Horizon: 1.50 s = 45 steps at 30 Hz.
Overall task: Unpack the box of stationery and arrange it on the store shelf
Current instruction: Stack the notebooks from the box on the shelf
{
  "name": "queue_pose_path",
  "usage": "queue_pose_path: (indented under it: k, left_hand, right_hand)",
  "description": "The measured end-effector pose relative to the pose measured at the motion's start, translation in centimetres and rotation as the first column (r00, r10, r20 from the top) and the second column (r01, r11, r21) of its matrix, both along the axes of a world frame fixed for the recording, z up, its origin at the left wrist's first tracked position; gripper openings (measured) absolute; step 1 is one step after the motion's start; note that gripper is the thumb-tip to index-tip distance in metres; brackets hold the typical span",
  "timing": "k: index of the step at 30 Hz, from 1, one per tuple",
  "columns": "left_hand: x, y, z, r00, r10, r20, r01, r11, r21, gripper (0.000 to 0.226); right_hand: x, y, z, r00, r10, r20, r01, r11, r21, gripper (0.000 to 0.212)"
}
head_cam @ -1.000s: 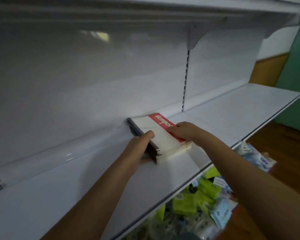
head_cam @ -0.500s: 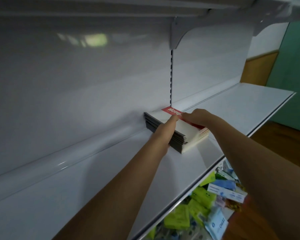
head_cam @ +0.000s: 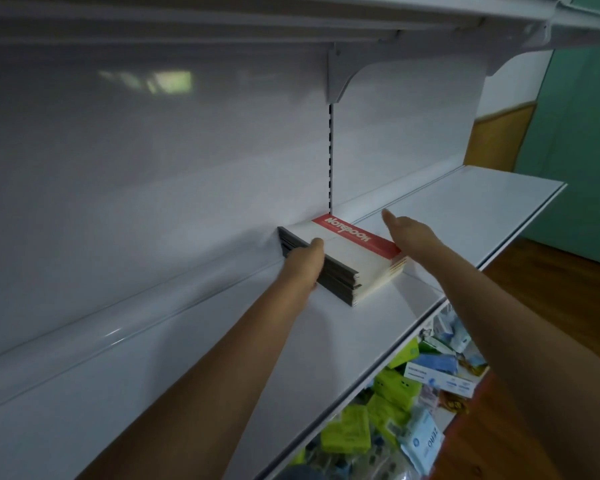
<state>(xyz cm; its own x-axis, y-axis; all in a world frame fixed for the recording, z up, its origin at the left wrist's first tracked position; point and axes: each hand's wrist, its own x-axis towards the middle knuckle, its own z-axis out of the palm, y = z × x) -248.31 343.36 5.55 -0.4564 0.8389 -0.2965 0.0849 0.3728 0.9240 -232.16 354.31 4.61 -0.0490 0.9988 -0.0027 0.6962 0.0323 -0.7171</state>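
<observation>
Notebook stack (head_cam: 343, 258) on shelf (head_cam: 194, 368) (hands (head_cam: 305, 265) alongside)
</observation>
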Motion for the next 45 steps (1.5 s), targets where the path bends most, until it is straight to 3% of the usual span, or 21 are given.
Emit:
queue_pose_path:
  k: [2, 4, 6, 9, 12, 16, 22, 25, 28, 31, 35, 38, 41, 45]
  left_hand:
    - [-0.3, -0.8, -1.5, 0.996, -0.008, -0.092, 0.019, 0.993, 0.118, 0.052]
    - [1.3, -2.4, -3.3, 0.977, -0.128, -0.17, 0.165, 0.961, 0.222, 0.078]
    - [3.0, -3.5, -5.4, 0.924, -0.222, -0.31, 0.306, 0.917, 0.255, 0.103]
    - [3.8, -3.1, -7.1, 0.844, -0.148, -0.515, 0.322, 0.908, 0.268, 0.105]
    - [4.1, -2.9, -7.2, 0.826, -0.103, -0.555, 0.313, 0.902, 0.299, 0.097]
    - [4.3, -2.5, -7.5, 0.838, -0.111, -0.534, 0.296, 0.915, 0.275, 0.094]
    - [4.0, -2.5, -7.8, 0.814, -0.114, -0.57, 0.307, 0.917, 0.254, 0.098]
    - [3.0, -4.0, -6.9, 0.828, -0.155, -0.539, 0.319, 0.921, 0.225, 0.099]
    - [0.1, -8.8, -6.3, 0.795, -0.189, -0.577, 0.351, 0.918, 0.183, 0.082]
    - [-4.5, -16.8, -6.3, 0.678, -0.107, -0.727, 0.315, 0.936, 0.157, 0.067]
    - [-11.4, -29.3, -5.8, 0.558, 0.076, -0.827, 0.102, 0.982, 0.16, 0.071]
    - [-16.2, -40.2, -5.7, 0.467, 0.224, -0.856, -0.115, 0.975, 0.192, 0.071]
    - [-18.8, -51.6, -5.1, 0.418, 0.388, -0.822, -0.368, 0.899, 0.238, 0.062]
    - [-20.0, -65.5, -4.9, 0.234, 0.565, -0.791, -0.673, 0.681, 0.287, 0.055]
  right_hand:
    - [0.3, -1.0, -2.1, 0.938, -0.123, -0.323, 0.129, 0.992, -0.003, 0.063]
    - [-0.6, -2.1, -4.1, 0.783, -0.218, -0.583, 0.18, 0.976, -0.123, 0.051]
    - [-2.0, -2.5, -5.1, 0.719, -0.232, -0.656, 0.227, 0.969, -0.094, 0.044]
    - [-3.7, -2.9, -5.0, 0.661, -0.255, -0.706, 0.361, 0.933, 0.001, 0.039]
    - [-4.6, -2.4, -5.7, 0.647, -0.324, -0.69, 0.481, 0.876, 0.04, 0.041]
    - [-4.7, -2.2, -6.2, 0.667, -0.341, -0.662, 0.513, 0.855, 0.077, 0.041]
    - [-4.5, -2.8, -5.5, 0.733, -0.339, -0.59, 0.466, 0.882, 0.073, 0.028]
    - [-3.2, -4.3, -4.2, 0.785, -0.293, -0.545, 0.361, 0.932, 0.019, 0.029]
    - [-2.3, -6.8, -2.7, 0.883, -0.296, -0.365, 0.402, 0.878, 0.259, 0.046]
    - [-4.7, -11.6, -1.5, 0.963, -0.053, -0.263, 0.185, 0.842, 0.507, 0.041]
    - [-10.9, -20.5, -1.5, 0.927, 0.312, -0.21, -0.151, 0.82, 0.553, 0.041]
    - [-15.9, -27.7, -2.2, 0.86, 0.474, -0.187, -0.317, 0.785, 0.532, 0.046]
    - [-20.6, -34.7, -2.5, 0.773, 0.613, -0.166, -0.494, 0.745, 0.449, 0.051]
    - [-27.1, -44.0, -3.0, 0.581, 0.805, -0.12, -0.713, 0.574, 0.403, 0.059]
